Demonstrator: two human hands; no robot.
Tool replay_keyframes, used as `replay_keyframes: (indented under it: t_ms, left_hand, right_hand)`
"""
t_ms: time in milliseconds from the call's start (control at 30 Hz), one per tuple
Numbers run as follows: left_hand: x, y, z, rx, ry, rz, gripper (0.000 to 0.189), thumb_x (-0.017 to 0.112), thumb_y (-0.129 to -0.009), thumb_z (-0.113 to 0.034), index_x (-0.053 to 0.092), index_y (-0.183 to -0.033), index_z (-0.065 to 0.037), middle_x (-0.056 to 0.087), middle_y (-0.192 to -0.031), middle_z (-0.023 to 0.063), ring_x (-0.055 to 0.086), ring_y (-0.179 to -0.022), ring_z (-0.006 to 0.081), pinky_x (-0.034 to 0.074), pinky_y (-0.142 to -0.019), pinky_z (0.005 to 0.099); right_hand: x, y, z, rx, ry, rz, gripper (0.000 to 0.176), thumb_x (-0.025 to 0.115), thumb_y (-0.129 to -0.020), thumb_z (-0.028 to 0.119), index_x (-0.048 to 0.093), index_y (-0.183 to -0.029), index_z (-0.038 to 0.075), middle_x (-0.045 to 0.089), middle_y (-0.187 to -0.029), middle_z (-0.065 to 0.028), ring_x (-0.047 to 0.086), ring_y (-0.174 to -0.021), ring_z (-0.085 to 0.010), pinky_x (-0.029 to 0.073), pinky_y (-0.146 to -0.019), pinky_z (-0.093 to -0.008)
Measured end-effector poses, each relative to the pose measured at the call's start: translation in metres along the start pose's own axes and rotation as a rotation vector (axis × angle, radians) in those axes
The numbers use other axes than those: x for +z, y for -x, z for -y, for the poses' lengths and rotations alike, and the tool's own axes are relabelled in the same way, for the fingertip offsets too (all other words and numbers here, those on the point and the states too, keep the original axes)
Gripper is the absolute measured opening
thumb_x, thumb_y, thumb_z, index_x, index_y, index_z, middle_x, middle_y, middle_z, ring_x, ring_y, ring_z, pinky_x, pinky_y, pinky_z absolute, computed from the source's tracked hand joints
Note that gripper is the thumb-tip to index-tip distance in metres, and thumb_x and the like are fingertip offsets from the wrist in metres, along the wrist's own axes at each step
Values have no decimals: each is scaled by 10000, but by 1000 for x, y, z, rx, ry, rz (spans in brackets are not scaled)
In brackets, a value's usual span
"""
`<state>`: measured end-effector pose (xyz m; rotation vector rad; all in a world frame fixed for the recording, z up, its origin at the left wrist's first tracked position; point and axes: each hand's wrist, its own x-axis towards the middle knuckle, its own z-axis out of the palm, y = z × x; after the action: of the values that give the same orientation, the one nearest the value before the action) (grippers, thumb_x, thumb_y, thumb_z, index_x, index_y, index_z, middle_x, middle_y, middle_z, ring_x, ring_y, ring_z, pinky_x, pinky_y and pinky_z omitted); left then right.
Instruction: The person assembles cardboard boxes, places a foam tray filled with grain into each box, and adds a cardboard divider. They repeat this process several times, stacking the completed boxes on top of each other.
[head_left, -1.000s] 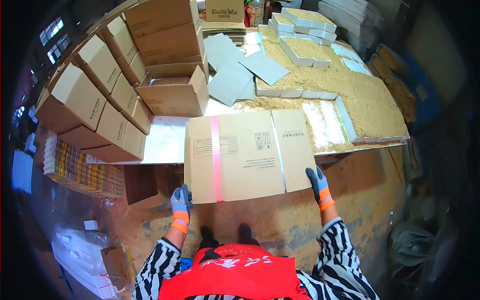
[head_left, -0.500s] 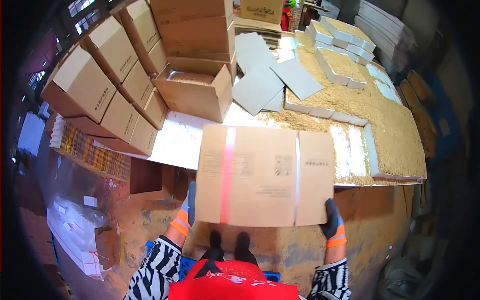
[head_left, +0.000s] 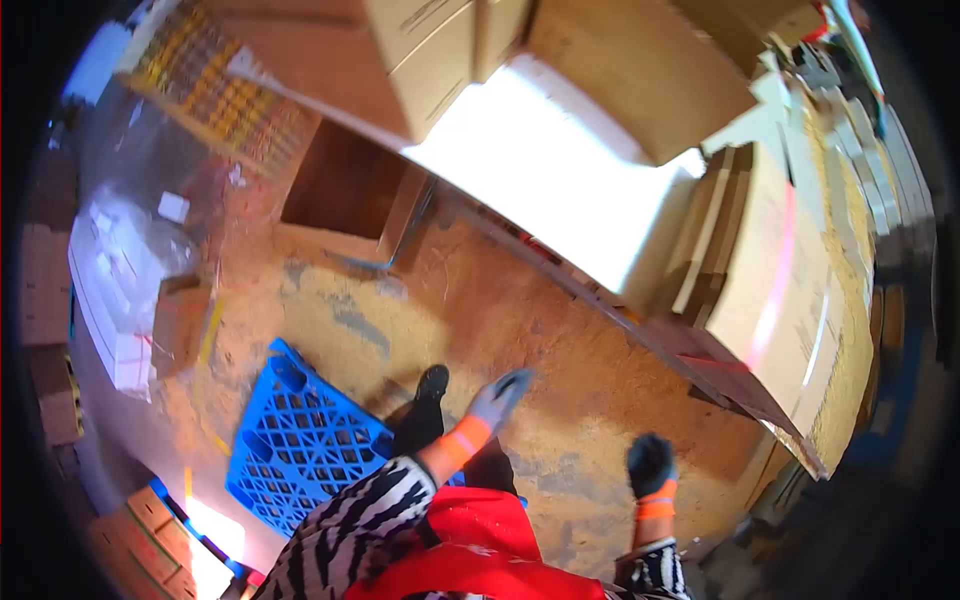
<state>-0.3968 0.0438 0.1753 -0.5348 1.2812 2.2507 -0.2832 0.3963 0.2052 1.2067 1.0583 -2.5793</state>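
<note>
My left hand (head_left: pixel 500 398), in a grey glove with an orange cuff, is over the floor in front of me. Its fingers are stretched out and hold nothing. My right hand (head_left: pixel 650 465), in a dark glove, hangs to the right, also apart from everything; its fingers are smeared by motion. Beyond both hands, a strapped bundle of flattened cartons (head_left: pixel 770 290) rests at the table's near edge, its folded layers showing on the left side. A pink strap and a white strap cross its printed face.
Brown cartons (head_left: pixel 640 60) stand on the white tabletop (head_left: pixel 540 150). An open carton (head_left: pixel 350 190) sits below the table edge. A blue plastic pallet (head_left: pixel 310 440) lies beside my feet. Plastic-wrapped white material (head_left: pixel 120 280) is at the left. Granule-covered blocks (head_left: pixel 850 220) are at the right.
Both hands have let go of the carton bundle, which now rests on the table. My view has turned left and down, bringing the blue pallet into sight.
</note>
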Motion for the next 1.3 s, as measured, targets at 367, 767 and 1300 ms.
replay_keyframes:
  t_ms: [367,767,1300]
  left_hand:
    - [-309,160,30,-114,8,-1026,361,517,-923,-263,584,-1195,-36,650,-945,61,580,-744,112,437,-559,221]
    - [-50,39,-179,545,-856,-45,295,536,-881,-52,571,-1164,24,594,-1174,151,555,-1092,277,406,-977,337]
    - [386,-70,-252,1271,-2096,710,675,506,-867,-461,302,-1434,-155,233,-1474,210,205,-1356,403,107,-1110,511]
  right_hand:
    - [466,-275,-201,-620,1604,61,841,705,-741,456,366,-1350,-15,420,-1369,-238,410,-1269,-356,363,-1029,-366]
    - [269,-52,-128,12,348,-174,208,565,-890,200,537,-1062,86,533,-713,-21,540,-572,-166,466,-481,-343]
    - [69,24,194,-637,14,-778,191,530,-881,244,581,-814,72,490,-626,-19,422,-444,-117,333,-397,-284]
